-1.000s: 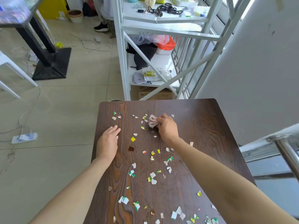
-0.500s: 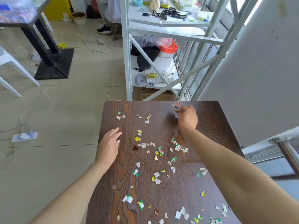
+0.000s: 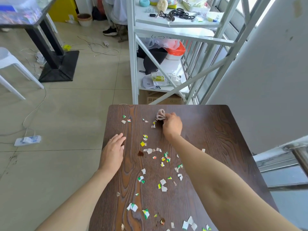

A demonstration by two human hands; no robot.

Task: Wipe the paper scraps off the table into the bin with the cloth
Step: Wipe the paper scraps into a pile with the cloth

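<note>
A dark wooden table (image 3: 208, 130) fills the lower middle of the head view. Several small white, green and yellow paper scraps (image 3: 164, 159) lie scattered over it, most in the middle and near part. My right hand (image 3: 172, 125) is near the far edge, closed on a small bunched pinkish cloth (image 3: 160, 114) that sticks out past the fingers. A few scraps (image 3: 153, 125) lie just left of the cloth. My left hand (image 3: 113, 152) rests flat on the table's left edge, fingers apart, holding nothing. No bin is visible.
A white metal shelf rack (image 3: 133, 64) with bags and clutter stands just beyond the table's far edge. A white wall (image 3: 266, 72) runs along the right, with a steel rail (image 3: 300, 154) below it. A power strip (image 3: 27, 140) and cables lie on the tiled floor at left.
My right hand with the cloth swept from mid-table to the far right edge, then moved back left along the far edge. Scraps in the middle have shifted. My left hand stayed put.
</note>
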